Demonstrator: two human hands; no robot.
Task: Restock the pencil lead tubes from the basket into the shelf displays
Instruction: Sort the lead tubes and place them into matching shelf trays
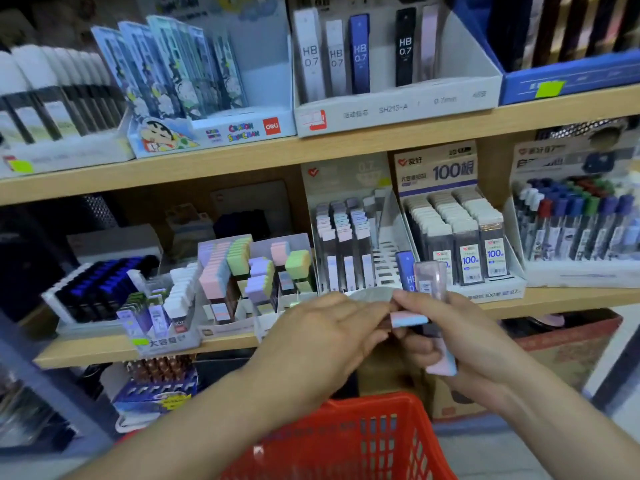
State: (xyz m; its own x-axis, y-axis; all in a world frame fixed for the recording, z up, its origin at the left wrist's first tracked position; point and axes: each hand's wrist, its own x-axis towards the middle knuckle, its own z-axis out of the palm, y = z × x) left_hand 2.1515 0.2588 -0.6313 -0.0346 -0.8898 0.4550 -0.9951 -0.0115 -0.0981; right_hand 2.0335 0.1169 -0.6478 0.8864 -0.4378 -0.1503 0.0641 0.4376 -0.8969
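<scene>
My right hand (460, 337) grips a bunch of pencil lead tubes: a blue HB tube (406, 270) and a clear pinkish tube (429, 278) stick up, and a pink-and-blue capped one (445, 363) points down. My left hand (322, 336) meets it from the left and pinches the pink-blue cap of another tube (408, 319). Both hands hover above the red basket (349, 441), in front of the middle shelf. Behind them stands a white display (349, 251) with pastel-capped tubes and open slots on its right side.
The middle shelf also carries a "100" lead display (460, 237), a pen display (575, 230) at right, pastel-capped tubes (256, 271) and dark blue tubes (100, 289) at left. The upper shelf holds an HB 0.7 box (391, 64) and a cartoon-printed box (207, 95).
</scene>
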